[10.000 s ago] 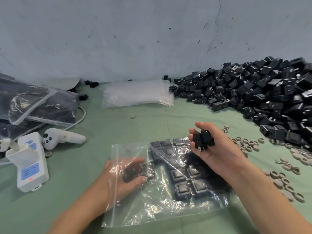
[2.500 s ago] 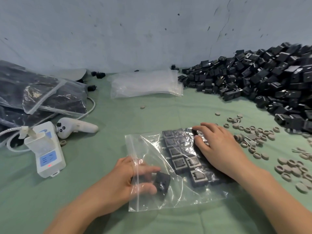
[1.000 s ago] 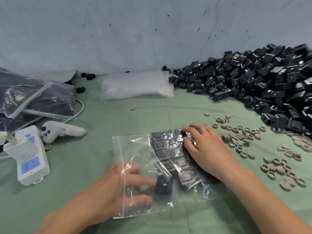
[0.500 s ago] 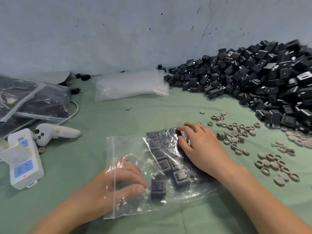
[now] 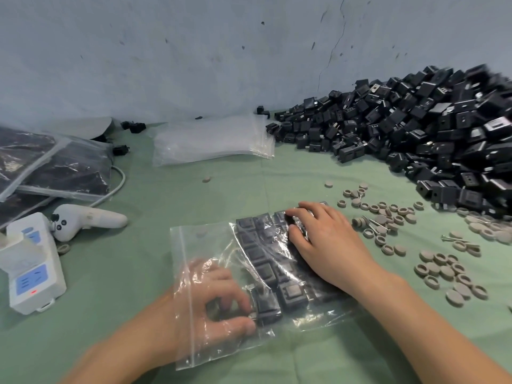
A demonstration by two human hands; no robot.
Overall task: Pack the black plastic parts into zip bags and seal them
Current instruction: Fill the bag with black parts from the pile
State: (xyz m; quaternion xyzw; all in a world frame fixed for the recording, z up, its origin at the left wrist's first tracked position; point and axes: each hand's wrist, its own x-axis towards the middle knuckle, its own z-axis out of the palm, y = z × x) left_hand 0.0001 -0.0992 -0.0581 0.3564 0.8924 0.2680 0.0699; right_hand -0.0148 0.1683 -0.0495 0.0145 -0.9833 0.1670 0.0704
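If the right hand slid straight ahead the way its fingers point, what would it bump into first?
Probably the stack of empty clear bags near the wall, after a stretch of green cloth; depth is hard to judge.

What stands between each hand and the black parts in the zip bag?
The left hand, inside the zip bag, pinches a loose black part directly; nothing visible between. The right hand rests on top of the bag, so its clear film separates it from the packed rows.

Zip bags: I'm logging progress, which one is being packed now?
The front zip bag, with the left hand inside gripping a black part and the right hand pressing on top. The empty stack and the full bags lie untouched.
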